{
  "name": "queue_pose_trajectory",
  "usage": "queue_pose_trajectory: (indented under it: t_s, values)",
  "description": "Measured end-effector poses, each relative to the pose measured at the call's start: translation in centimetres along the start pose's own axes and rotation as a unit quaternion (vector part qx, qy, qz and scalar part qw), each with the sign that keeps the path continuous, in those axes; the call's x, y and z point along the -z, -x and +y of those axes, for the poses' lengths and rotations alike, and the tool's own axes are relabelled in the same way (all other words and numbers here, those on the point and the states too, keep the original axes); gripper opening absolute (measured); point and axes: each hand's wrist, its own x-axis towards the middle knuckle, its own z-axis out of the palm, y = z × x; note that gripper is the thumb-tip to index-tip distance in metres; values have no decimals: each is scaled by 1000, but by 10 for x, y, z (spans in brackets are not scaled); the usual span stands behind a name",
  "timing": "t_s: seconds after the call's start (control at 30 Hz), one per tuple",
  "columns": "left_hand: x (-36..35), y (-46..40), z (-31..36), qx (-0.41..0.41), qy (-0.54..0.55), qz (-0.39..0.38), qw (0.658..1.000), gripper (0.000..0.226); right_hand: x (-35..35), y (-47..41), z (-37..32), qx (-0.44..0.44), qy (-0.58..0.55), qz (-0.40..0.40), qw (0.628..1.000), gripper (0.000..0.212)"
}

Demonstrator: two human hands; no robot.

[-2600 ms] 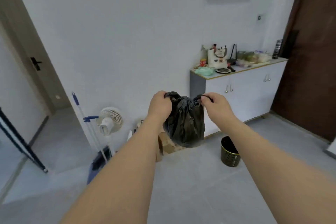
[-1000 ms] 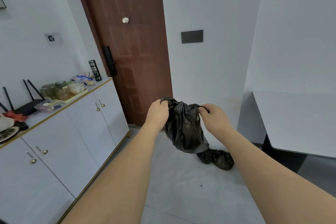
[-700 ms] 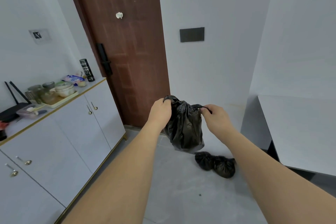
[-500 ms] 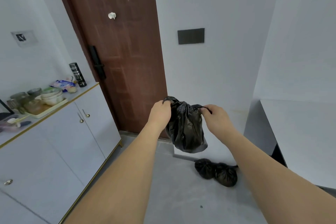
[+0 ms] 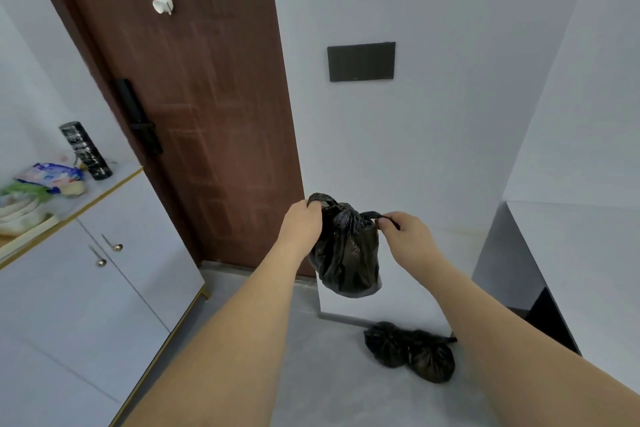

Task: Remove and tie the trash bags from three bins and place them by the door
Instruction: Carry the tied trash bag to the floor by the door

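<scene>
Both of your hands grip one black trash bag (image 5: 346, 253) by its gathered top: your left hand (image 5: 302, 226) has its fingers curled round one twisted loop of plastic, and your right hand (image 5: 408, 236) pinches the other loop between thumb and fingers. Between the two hands the neck of the bag is bunched into a knot-like gather. Held this way, the bag hangs free in the air, its rounded bottom clear of the floor (image 5: 329, 374).

Taking the brown door (image 5: 194, 97) as landmark: the held bag hangs just to the right of the door's lower edge, in front of the white wall. Two tied bags (image 5: 410, 350), also black, lie touching each other on the floor, farther right of the door and below the held bag, close against the foot of the wall. A dark wall panel (image 5: 361, 61) is mounted right of the door, above the bags. Left of the door stands a white cabinet (image 5: 104, 288), whose top carries a dark cylindrical can (image 5: 85, 150) and some packets (image 5: 48, 177).
</scene>
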Motion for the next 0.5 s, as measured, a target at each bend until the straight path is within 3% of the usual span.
queue_pose_trajectory:
  t_s: [0.5]
  values:
    - [-62, -200, -43, 97, -3, -13, 995, 26, -52, -208, 70, -65, -28, -79, 994, 26]
